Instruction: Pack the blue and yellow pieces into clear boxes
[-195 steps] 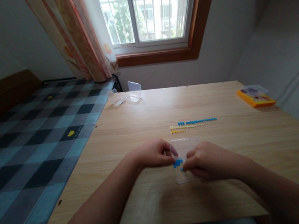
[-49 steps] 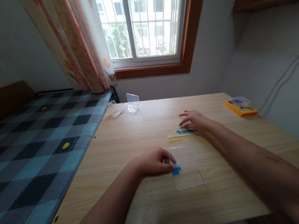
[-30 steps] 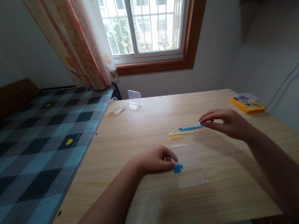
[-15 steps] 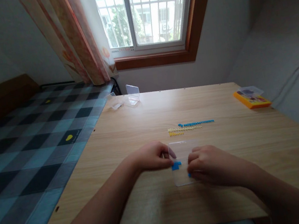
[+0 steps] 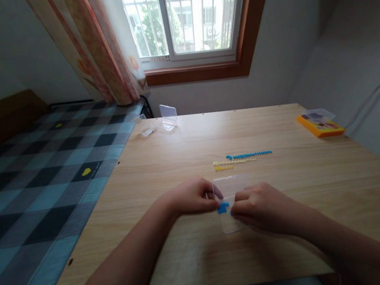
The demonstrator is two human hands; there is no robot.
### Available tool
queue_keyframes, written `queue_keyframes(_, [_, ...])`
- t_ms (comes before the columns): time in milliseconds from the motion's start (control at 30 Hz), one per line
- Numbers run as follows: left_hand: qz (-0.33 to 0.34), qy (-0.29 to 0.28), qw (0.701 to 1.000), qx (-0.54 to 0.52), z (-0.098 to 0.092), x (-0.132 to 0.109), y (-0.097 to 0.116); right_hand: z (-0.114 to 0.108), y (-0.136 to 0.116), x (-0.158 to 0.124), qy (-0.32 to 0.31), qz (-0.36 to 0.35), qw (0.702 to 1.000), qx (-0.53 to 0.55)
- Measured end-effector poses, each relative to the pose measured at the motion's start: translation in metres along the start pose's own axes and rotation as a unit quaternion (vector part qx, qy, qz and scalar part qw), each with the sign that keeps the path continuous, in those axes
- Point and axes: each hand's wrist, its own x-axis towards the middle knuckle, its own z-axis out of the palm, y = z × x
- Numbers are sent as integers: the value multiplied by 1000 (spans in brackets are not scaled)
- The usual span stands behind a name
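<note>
A clear square plate (image 5: 232, 186) lies on the wooden table (image 5: 179, 164) in front of me, with a small patch of blue beads (image 5: 222, 207) at its left side. My left hand (image 5: 190, 197) is closed, its fingertips pinching the plate's left edge. My right hand (image 5: 259, 206) rests over the plate's right half with fingers curled in a pinch beside the blue patch; a bit of blue shows at its fingertips. Farther back lie a row of blue beads (image 5: 250, 154) and rows of pale and yellow beads (image 5: 232, 163).
An orange box with a clear lid (image 5: 320, 123) sits at the table's right edge. Small clear containers (image 5: 167, 119) stand at the far left corner. A bed with a checked cover (image 5: 36, 183) adjoins the table on the left. A window and curtain are behind.
My right hand went out to the blue bead row, came back and now pinches beside the blue patch on the plate. My left hand stayed on the plate's edge.
</note>
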Motion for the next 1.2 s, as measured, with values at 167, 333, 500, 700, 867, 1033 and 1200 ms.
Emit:
queue_keyframes(167, [-1,-1,1000,-3,0,0,1,-1,2,-1,-9,3,1000,9])
queue_keyframes(333, [1,-1,1000,-3,-1,-1,1,0,2,0,3,18,1000,8])
queue_keyframes(500, [-2,-6,1000,-6,0,0,0,1,3,0,10,18,999,25])
queue_keyframes(700, [-1,-2,1000,-1,0,0,0,4,5,1,19,14,999,26])
queue_keyframes(867, [-2,-4,1000,0,0,0,1,2,4,-1,63,-8,997,38])
queue_keyframes(1033, [-2,-4,1000,2,0,0,0,-6,11,-8,208,-76,974,48])
queue_keyframes(1200, [-7,-8,1000,-23,0,0,-3,-14,42,-16,460,-2,887,42])
